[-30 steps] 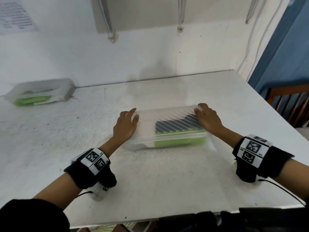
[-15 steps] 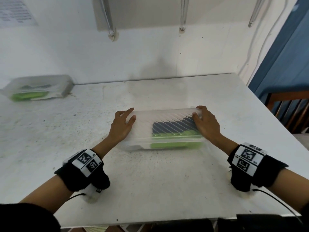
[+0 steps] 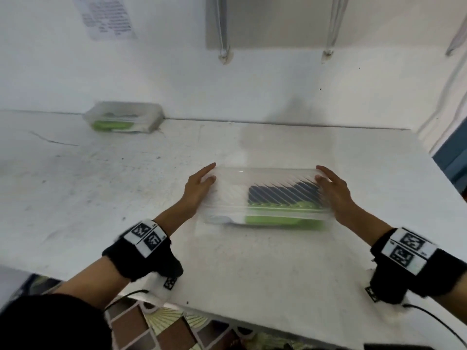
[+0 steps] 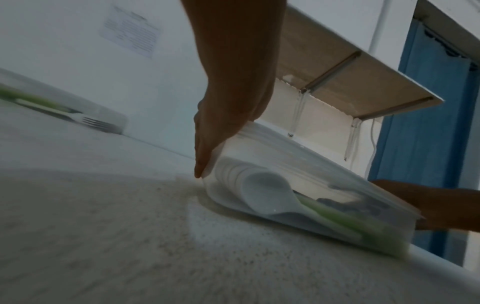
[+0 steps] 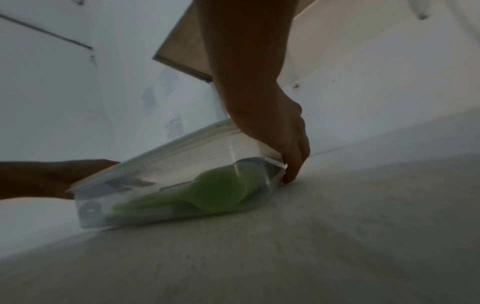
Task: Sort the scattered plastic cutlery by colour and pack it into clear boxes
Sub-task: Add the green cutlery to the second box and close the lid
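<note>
Hands press flat, fingers straight, left (image 3: 199,188) and right (image 3: 333,195), on the lidded box's (image 3: 265,198) ends; inside, white spoons (image 4: 262,193), green (image 3: 283,219) and dark cutlery (image 3: 280,194). Far box (image 3: 123,120) holds green pieces.

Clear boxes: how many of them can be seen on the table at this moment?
2. One clear box lies mid-table between the left hand and the right hand. The other box sits far left against the wall. More may lie outside the view.
</note>
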A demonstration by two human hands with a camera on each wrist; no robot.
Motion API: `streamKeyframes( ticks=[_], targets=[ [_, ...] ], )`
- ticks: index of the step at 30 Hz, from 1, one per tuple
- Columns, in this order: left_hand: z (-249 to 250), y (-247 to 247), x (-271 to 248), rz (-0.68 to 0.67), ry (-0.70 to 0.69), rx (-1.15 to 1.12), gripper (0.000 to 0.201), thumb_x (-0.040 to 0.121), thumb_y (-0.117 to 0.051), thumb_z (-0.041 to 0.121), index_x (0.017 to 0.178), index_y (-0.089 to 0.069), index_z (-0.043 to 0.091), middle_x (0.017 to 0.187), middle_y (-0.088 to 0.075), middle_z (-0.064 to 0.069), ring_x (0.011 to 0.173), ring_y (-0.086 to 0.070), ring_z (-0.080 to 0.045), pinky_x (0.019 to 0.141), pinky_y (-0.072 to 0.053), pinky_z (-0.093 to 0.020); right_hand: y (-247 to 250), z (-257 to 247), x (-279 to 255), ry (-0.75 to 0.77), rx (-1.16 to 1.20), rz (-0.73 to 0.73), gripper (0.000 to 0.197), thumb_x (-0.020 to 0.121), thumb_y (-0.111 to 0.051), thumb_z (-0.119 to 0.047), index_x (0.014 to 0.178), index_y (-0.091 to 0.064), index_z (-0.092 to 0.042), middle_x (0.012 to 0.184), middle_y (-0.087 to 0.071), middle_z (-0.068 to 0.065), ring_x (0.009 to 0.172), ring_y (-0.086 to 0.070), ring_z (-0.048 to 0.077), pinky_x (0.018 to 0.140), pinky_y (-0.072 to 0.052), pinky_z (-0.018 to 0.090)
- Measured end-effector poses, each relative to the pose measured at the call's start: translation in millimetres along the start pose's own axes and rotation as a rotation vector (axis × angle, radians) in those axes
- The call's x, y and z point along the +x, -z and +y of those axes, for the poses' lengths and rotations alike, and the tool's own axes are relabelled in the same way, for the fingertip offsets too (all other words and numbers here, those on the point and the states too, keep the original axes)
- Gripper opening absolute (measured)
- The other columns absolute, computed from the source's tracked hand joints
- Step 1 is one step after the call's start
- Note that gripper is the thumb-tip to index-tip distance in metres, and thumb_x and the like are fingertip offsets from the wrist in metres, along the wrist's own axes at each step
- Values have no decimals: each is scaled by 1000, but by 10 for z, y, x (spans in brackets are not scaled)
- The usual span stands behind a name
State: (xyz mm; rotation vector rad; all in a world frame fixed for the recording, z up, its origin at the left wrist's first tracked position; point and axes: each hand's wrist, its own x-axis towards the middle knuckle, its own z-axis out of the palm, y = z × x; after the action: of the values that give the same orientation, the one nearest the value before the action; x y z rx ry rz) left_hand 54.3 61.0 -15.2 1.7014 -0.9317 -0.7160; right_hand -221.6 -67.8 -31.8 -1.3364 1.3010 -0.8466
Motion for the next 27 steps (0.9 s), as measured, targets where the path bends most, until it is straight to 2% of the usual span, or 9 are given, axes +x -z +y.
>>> streamKeyframes(
  ticks=[4, 8, 11, 15, 19, 22, 27],
  targets=[
    [-68, 391, -153, 135, -12, -17, 38, 93, -52, 8, 130, -54, 15, 136, -52, -4, 126, -47, -18, 106, -36, -28, -375, -157, 10, 52, 20, -110, 35, 93, -55, -23, 128, -55, -27, 127, -57, 12, 106, -54, 23, 96, -43, 32],
    [-169, 962, -402, 289, -8, -35, 36, 92, -54, 6, 127, -57, 15, 132, -55, -3, 123, -50, -18, 107, -38, -32, -921, -387, -116, 98, 66, -208, 35, 91, -60, -21, 125, -57, -27, 119, -59, 8, 113, -56, 28, 102, -43, 36],
    [-244, 1413, -676, 408, 1, -36, 36, 92, -53, 6, 126, -58, 16, 132, -55, -4, 123, -51, -19, 107, -39, -37, -1376, -589, -262, 144, 69, -309, 34, 88, -63, -20, 121, -60, -28, 127, -58, 7, 117, -55, 27, 106, -41, 39],
    [-359, 2044, -993, 517, 4, -13, 37, 92, -52, 5, 128, -56, 13, 135, -53, -6, 126, -48, -19, 108, -38, -34, -2036, -814, -523, 189, 79, -418, 28, 87, -65, -19, 109, -63, -35, 129, -58, 10, 120, -53, 29, 107, -39, 41],
    [-482, 2731, -1252, 597, 29, 17, 36, 92, -51, 5, 127, -57, 14, 135, -53, -5, 126, -48, -21, 108, -37, -35, -2746, -989, -860, 188, 115, -489, 34, 88, -61, -11, 120, -62, -21, 129, -58, 10, 119, -54, 25, 106, -40, 35],
    [-569, 3223, -1376, 626, 44, 35, 36, 93, -51, 7, 127, -57, 15, 135, -53, -5, 125, -48, -21, 108, -37, -37, -3243, -1080, -1087, 170, 139, -526, 34, 89, -59, -8, 120, -62, -22, 129, -57, 10, 117, -54, 24, 102, -42, 32],
    [-722, 3886, -1428, 665, 57, 24, 36, 92, -51, 7, 127, -58, 16, 130, -56, -4, 114, -51, -16, 99, -42, -27, -3889, -1155, -1355, 157, 174, -534, 35, 88, -59, -8, 120, -62, -21, 129, -57, 9, 116, -55, 24, 95, -43, 28]
  ],
)
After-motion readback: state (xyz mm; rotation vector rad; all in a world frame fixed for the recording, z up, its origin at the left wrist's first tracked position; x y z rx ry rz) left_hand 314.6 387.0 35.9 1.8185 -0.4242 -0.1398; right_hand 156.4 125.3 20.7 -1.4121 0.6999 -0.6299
